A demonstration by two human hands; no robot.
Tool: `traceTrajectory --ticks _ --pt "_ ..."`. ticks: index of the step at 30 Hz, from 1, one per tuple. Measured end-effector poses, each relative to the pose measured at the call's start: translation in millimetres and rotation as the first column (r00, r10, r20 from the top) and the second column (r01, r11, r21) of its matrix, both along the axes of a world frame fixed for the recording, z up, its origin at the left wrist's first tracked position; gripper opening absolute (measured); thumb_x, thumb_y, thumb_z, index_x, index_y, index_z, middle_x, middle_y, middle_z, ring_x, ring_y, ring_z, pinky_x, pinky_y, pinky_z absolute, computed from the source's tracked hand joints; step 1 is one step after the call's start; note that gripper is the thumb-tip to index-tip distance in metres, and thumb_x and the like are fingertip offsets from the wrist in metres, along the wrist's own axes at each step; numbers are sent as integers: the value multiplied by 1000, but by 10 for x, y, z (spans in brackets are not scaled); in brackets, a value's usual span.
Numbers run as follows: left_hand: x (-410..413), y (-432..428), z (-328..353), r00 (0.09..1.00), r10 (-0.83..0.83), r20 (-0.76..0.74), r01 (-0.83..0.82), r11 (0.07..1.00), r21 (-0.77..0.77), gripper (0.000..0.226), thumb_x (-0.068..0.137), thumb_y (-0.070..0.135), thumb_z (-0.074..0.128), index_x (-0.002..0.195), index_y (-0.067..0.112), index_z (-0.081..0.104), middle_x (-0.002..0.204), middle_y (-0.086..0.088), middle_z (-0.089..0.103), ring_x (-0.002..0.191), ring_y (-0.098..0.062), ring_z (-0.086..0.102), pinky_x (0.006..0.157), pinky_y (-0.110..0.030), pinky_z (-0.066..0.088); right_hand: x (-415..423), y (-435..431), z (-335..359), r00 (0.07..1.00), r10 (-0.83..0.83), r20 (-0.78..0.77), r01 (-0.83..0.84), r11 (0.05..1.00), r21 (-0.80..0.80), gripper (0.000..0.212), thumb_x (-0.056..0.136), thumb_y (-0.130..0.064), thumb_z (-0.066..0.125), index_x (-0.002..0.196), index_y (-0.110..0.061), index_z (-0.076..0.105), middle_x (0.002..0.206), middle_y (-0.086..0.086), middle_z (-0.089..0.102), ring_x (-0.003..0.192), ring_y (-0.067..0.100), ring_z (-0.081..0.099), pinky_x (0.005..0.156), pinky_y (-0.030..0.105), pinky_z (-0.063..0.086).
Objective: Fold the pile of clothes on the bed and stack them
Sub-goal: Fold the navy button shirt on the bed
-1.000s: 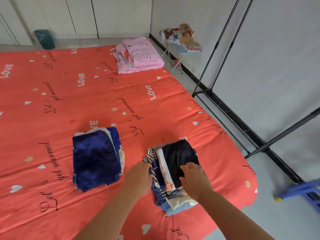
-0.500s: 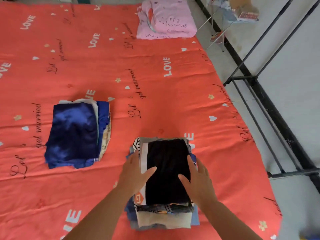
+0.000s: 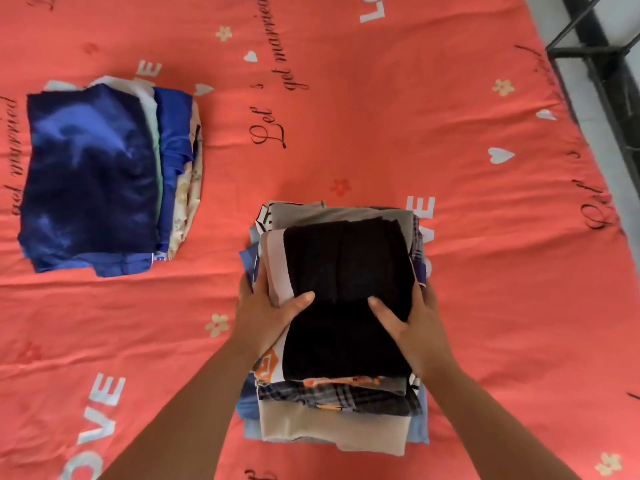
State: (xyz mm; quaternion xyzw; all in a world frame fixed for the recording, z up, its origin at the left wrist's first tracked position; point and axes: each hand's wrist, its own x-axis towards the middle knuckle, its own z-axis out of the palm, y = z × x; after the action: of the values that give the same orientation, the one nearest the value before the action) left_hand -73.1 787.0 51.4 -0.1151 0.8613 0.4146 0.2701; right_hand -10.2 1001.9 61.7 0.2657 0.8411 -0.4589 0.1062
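Coral sheet (image 3: 363, 140) reads "LOVE", "get married"; left hand (image 3: 266, 315) and right hand (image 3: 414, 322) grip folded stack (image 3: 346, 265), fingers (image 3: 251, 289) curled round it.

A black metal frame (image 3: 588, 51) stands on pale floor (image 3: 542, 12) beside the bed (image 3: 381, 116).

Fingers of left hand (image 3: 266, 317) and right hand (image 3: 414, 327) are mostly concealed behind the sides of the multicoloured folded fabric stack (image 3: 346, 258). Black metal frame (image 3: 599, 53), at 1 o'clock, is cropped by the edge.
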Motion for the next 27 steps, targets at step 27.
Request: traceTrajectory --ticks 27 --pt "1 -58 -218 995 82 -59 -71 982 177 112 40 82 68 137 48 26 128 -1 52 118 -22 52 98 -46 45 -78 55 -142 997 10 75 3 984 -177 97 53 -82 59 138 -54 20 125 -2 55 118 19 50 101 42 43"
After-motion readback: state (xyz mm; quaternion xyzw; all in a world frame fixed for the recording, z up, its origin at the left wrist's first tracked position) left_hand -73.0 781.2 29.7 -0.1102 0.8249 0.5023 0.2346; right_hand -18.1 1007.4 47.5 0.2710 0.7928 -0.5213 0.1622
